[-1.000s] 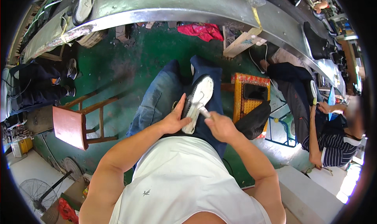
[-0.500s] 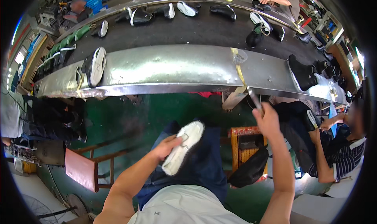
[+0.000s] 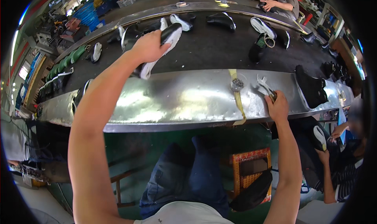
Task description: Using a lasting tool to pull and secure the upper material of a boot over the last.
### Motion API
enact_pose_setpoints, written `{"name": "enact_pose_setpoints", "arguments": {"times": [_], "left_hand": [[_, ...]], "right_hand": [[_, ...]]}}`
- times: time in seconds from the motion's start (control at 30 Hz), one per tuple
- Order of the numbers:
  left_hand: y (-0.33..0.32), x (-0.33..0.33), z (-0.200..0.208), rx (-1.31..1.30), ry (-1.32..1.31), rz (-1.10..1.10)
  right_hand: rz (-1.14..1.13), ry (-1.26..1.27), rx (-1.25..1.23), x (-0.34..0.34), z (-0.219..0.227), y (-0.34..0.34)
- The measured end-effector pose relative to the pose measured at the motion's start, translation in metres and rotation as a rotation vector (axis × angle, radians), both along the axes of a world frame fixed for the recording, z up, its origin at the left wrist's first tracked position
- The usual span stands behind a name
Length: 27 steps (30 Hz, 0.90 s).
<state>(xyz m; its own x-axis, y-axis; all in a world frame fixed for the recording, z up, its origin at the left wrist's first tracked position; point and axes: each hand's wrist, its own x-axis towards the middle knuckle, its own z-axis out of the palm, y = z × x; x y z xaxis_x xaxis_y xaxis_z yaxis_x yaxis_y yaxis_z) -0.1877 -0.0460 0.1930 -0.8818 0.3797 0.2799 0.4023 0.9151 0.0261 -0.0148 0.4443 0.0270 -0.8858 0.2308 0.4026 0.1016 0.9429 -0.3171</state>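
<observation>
My left hand (image 3: 148, 47) reaches far forward and grips a black shoe with a white sole (image 3: 161, 47), holding it over the dark conveyor belt (image 3: 212, 47). My right hand (image 3: 277, 106) rests on the shiny metal ledge (image 3: 176, 100) and is closed on a small metal tool (image 3: 265, 87) whose tip lies on the ledge. A small round dish of dark bits (image 3: 237, 84) stands just left of that hand, beside a strip of yellow tape (image 3: 236, 98).
Several black and white shoes (image 3: 262, 27) lie along the belt. A black high-top shoe (image 3: 310, 86) stands on the ledge at right. A seated person's hands (image 3: 333, 132) hold a shoe at far right; another person (image 3: 280, 0) works across the belt. An orange crate (image 3: 251, 171) sits below.
My left hand has lifted the shoe from my lap up onto the belt. My right hand has moved from the shoe to the ledge with the tool. My view has tilted up.
</observation>
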Motion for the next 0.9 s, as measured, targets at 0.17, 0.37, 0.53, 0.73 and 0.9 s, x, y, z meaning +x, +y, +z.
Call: {"name": "enact_pose_setpoints", "arguments": {"times": [0.17, 0.37, 0.53, 0.73, 0.9], "left_hand": [[0.091, -0.078, -0.075, -0.346, 0.293, 0.014], [0.112, -0.101, -0.152, -0.311, 0.066, 0.062], [0.103, -0.089, -0.117, -0.419, -0.033, -0.123], [0.090, -0.077, -0.100, 0.211, 0.287, -0.567], [-0.007, -0.199, -0.120, 0.889, 0.559, 0.174]], "right_hand": [[-0.005, -0.011, -0.030, 0.001, 0.001, -0.001], [-0.012, 0.009, -0.046, -0.003, -0.003, 0.000], [-0.047, -0.026, -0.061, -0.007, 0.001, 0.000], [-0.053, -0.048, -0.067, -0.009, 0.002, 0.006], [-0.020, -0.021, -0.059, -0.011, 0.007, -0.002]]}}
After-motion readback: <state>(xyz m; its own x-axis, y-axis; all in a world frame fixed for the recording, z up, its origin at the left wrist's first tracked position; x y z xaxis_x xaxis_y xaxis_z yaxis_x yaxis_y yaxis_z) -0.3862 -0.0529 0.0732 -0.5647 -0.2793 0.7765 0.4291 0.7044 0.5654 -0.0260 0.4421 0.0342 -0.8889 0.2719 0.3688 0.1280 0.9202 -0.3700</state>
